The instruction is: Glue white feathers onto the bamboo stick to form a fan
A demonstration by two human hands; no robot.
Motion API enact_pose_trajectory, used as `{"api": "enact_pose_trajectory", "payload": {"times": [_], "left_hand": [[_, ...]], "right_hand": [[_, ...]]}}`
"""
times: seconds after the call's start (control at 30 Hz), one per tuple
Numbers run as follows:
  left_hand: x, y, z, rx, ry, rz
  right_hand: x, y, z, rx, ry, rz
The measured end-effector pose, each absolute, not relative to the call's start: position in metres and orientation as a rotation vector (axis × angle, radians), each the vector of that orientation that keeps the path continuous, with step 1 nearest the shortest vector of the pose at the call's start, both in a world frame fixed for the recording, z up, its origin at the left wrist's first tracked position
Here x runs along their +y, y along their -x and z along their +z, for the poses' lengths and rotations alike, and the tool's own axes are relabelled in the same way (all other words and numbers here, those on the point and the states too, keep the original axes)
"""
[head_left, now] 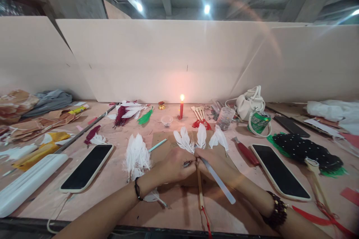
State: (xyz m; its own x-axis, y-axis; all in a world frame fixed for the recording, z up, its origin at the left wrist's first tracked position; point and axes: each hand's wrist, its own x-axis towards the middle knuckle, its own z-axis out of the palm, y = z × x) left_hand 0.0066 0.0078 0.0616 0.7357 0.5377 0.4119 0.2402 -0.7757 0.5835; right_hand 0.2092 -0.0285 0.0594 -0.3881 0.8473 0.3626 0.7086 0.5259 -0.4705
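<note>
My left hand (179,164) is closed at the centre of the table, with a small dark metal tip showing between its fingers. My right hand (214,166) meets it, fingers pinched at the top of a thin wooden stick (200,186) with a red cord (206,218) hanging from its lower end. A translucent white strip (220,183) slants out from under the right fingers. Just beyond both hands lie white feathers (183,139), some of them close to the fingertips. The exact contact between fingers, stick and feathers is hidden.
Behind the hands burns a red candle (181,110). Phones lie left (86,168) and right (280,171). A feather pile (138,155) is left of my hands, a red-handled tool (246,152) right. Farther right are a green can (259,122) and dark dotted feathers (311,153).
</note>
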Motion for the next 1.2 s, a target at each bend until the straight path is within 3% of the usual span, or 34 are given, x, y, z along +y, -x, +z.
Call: {"api": "enact_pose_trajectory", "payload": {"times": [0.63, 1.2], "left_hand": [[0.013, -0.005, 0.079, 0.606, -2.167, 0.662], [0.019, -0.003, 0.058, 0.598, -2.120, 0.595]], "right_hand": [[-0.023, -0.224, 0.054, -2.166, 1.017, 0.490], [-0.026, -0.213, 0.054, -2.300, 1.222, 0.430]]}}
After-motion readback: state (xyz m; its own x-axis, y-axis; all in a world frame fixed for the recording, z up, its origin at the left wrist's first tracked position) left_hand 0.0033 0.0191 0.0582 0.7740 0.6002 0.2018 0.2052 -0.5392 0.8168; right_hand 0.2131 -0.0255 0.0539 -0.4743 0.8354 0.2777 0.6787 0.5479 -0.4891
